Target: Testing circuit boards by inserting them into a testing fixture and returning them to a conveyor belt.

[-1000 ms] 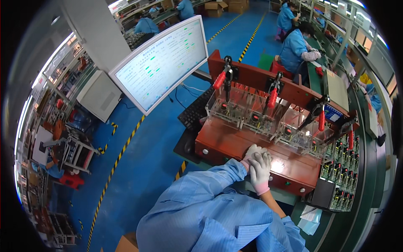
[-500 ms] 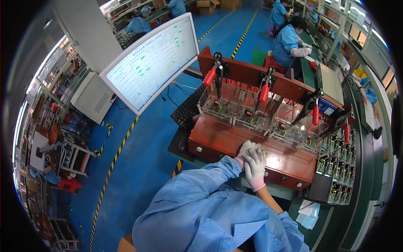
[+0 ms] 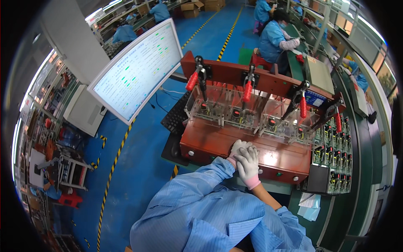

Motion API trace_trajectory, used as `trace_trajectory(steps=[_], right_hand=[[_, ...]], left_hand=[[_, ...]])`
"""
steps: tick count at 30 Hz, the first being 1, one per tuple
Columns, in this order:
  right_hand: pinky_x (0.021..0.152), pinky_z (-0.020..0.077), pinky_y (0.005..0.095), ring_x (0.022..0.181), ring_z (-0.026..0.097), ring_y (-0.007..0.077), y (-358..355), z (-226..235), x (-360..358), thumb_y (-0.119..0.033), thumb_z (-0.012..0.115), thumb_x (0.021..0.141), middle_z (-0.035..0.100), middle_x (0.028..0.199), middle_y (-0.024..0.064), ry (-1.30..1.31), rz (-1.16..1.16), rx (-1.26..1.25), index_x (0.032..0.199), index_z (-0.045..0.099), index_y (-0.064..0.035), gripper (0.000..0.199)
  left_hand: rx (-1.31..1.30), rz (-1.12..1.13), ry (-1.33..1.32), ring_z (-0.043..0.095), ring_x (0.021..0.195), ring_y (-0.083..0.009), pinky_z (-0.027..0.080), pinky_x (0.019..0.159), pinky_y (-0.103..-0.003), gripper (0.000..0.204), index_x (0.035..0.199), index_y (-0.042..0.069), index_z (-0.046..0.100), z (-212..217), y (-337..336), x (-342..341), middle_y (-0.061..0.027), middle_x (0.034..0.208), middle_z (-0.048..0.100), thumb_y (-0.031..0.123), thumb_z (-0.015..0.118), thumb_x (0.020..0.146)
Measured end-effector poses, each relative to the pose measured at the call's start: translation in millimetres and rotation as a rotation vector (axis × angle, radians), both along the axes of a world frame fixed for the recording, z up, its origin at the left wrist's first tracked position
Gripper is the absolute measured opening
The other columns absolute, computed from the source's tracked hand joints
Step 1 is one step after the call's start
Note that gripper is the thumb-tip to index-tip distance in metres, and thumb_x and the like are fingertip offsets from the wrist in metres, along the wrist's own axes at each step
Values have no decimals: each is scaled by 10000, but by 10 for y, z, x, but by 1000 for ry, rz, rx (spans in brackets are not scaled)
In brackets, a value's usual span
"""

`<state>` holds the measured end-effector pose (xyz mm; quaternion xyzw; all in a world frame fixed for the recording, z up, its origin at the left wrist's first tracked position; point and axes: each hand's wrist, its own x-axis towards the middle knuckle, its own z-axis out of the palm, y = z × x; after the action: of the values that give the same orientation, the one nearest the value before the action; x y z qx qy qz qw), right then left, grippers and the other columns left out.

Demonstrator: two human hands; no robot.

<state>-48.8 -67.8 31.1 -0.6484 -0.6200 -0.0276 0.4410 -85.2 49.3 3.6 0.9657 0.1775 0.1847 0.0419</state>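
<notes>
Both hands wear whitish gloves with pink cuffs and rest on the top front of a red-brown test fixture box. My right hand lies across my left hand, its fingers stretched out and touching it. Most of the left fingers are hidden beneath the right hand. I see no item held in either one. Behind them, clear plastic nests with electronic parts stand in a row on the box. Toggle clamps with red handles hang above the nests from a red-brown crossbar.
A lit monitor stands left of the fixture, with a black keyboard and a mouse nearby. Several circuit boards fill a rack at right, beside a black box and papers. Co-workers sit farther back.
The whole scene has shifted left and slightly up in the picture as the head view turned. My hands keep the same crossed pose on the box.
</notes>
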Motion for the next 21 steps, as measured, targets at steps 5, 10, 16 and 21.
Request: trace_trajectory(steps=[5, 10, 16, 21], right_hand=[[1121, 313, 500, 1306, 463, 352, 14, 14, 50, -158, 632, 817, 598, 1312, 80, 13, 28, 1, 1071, 694, -126, 263], [1077, 350, 523, 1254, 476, 383, 48, -32, 100, -208, 591, 860, 569, 1305, 151, 79, 135, 172, 1071, 669, -104, 248], [1057, 360, 523, 1224, 474, 396, 36, -154, 90, -201, 545, 903, 570, 1245, 130, 5, 61, 318, 1048, 640, -96, 203], [876, 472, 473, 1056, 557, 401, -251, 277, 1, -210, 560, 865, 612, 1186, 150, 491, -80, 102, 1031, 638, -77, 226]], left_hand=[[-369, 168, 254, 606, 885, -291, 471, 754, -480, 262, 976, 160, 629, -524, -150, 228, -134, 1059, 624, 392, 514, 932], [270, 533, -280, 591, 876, -276, 524, 732, -431, 252, 1033, 59, 579, -358, -205, 283, -134, 1002, 595, 143, 656, 807], [-69, -23, 253, 610, 735, -166, 509, 663, -263, 73, 814, 76, 630, -337, 197, 237, -72, 825, 634, 139, 667, 822], [48, -356, 304, 609, 742, -178, 505, 672, -285, 99, 837, 73, 629, -381, -505, 937, -81, 841, 633, 171, 648, 834]])
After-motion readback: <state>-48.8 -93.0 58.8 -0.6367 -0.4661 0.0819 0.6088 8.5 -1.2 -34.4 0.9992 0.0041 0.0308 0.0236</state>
